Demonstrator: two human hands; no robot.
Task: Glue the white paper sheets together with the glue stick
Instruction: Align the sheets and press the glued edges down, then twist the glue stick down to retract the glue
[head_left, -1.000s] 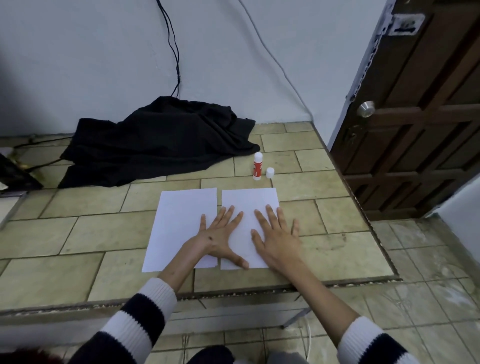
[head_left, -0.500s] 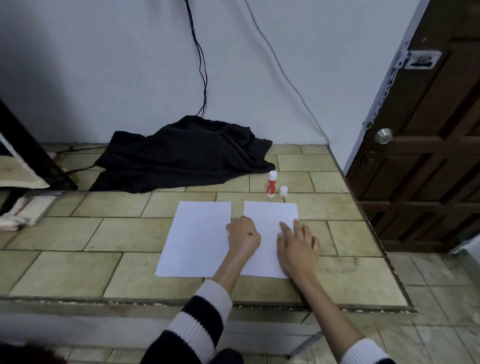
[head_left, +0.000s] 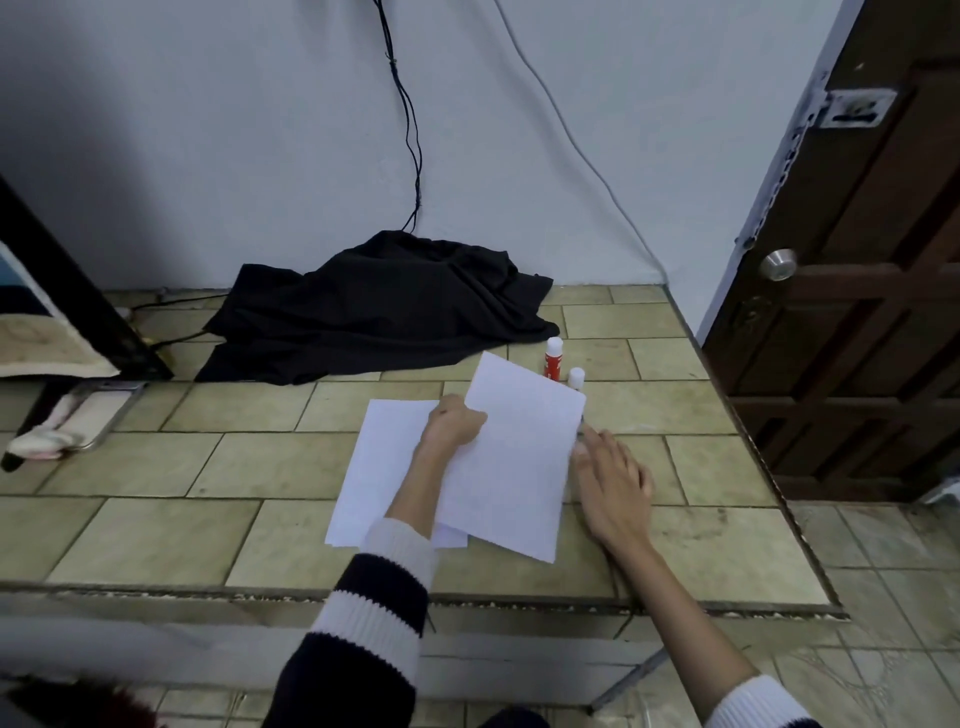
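Note:
Two white paper sheets are on the tiled platform (head_left: 156, 519). The left sheet (head_left: 379, 467) lies flat. My left hand (head_left: 452, 423) grips the left edge of the right sheet (head_left: 514, 457) and holds it lifted and tilted, partly over the left sheet. My right hand (head_left: 613, 483) rests flat on the tiles with its fingertips at the right edge of the lifted sheet. The red glue stick (head_left: 553, 358) stands upright just behind the sheets, with its white cap (head_left: 575, 378) standing beside it on the right.
A crumpled black cloth (head_left: 384, 306) lies behind the sheets against the wall, with cables (head_left: 410, 130) hanging above it. A brown wooden door (head_left: 857, 312) stands at the right. The platform's front edge (head_left: 415, 597) drops to a lower tiled floor. A dark slanted board (head_left: 67, 291) leans at the left.
My left hand has closed on the right sheet's left edge and lifted it off the tiles, tilting it. My right hand has slid to the sheet's right edge. The camera view shifted.

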